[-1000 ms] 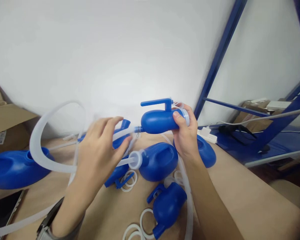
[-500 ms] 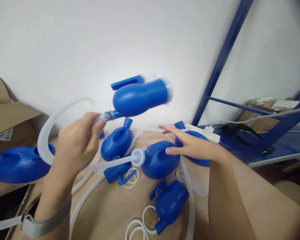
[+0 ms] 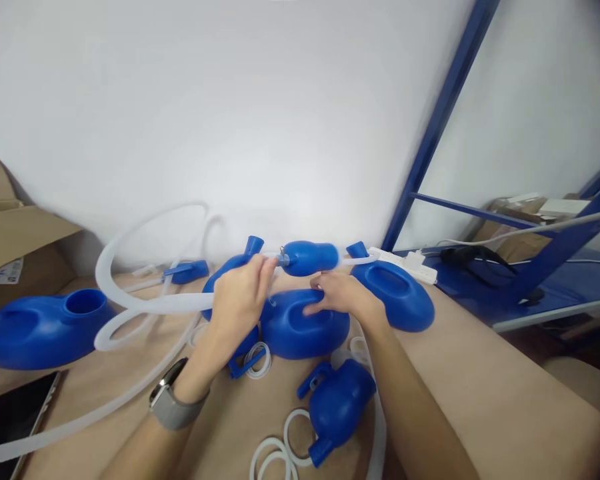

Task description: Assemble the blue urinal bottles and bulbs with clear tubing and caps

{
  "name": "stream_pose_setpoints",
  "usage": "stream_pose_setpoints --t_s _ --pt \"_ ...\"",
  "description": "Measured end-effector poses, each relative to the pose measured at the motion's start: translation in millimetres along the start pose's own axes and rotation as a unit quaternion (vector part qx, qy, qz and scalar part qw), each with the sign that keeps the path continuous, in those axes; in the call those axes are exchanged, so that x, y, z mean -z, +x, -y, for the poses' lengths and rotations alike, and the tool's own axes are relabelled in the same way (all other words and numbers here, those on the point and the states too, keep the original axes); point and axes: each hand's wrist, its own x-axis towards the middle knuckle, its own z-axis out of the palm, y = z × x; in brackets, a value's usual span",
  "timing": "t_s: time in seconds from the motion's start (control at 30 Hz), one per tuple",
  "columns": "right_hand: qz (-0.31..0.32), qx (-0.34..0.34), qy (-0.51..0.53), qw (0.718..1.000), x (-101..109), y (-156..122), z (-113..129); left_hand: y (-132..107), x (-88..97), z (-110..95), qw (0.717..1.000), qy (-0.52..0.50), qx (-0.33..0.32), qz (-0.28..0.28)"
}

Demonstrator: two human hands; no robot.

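Observation:
My left hand (image 3: 243,290) is closed around the end of a translucent ribbed hose (image 3: 167,303), where it joins a small blue funnel-shaped cup (image 3: 311,259). The cup lies sideways just above the table's far side. My right hand (image 3: 337,293) grips the top of a blue plastic jug (image 3: 305,330) at its moulded handle, thumb over the near side. The jug's neck is mostly hidden by my left hand. Behind that hand is another blue jug (image 3: 227,272), partly covered. Below the gripped jug lies a loose blue cup (image 3: 341,403) with a clip-like handle.
More blue jugs rest at left (image 3: 40,330) and right (image 3: 395,297). White rings (image 3: 275,457) lie in front. A dark tablet-like device (image 3: 20,407) and a cardboard box (image 3: 25,247) are at left. A power strip (image 3: 407,265) sits beside the blue metal rack (image 3: 443,130).
My left hand has lowered the hose and cup towards the table and moved right. My right hand has come down onto the middle jug, which has shifted slightly left.

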Motion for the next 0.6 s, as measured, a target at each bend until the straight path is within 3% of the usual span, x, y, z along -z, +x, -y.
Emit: stream_pose_setpoints --t_s 0.13,0.33,0.5,0.6 --pt "-0.03 0.027 -0.026 0.999 1.7 1.5 5.6 3.9 -16.2 -1.9 0.993 0.082 0.027 0.075" --pt "-0.098 0.038 0.032 0.994 -1.2 10.1 3.0 -6.2 -13.8 -10.5 0.979 0.13 -0.03 0.152" --pt "-0.166 0.016 0.055 0.984 5.0 5.5 2.8 -12.4 1.8 -16.5 0.974 0.169 -0.045 0.143" --pt "-0.186 0.002 0.053 0.981 10.1 1.7 5.3 -12.0 7.1 -15.2 0.972 0.201 -0.079 0.089"
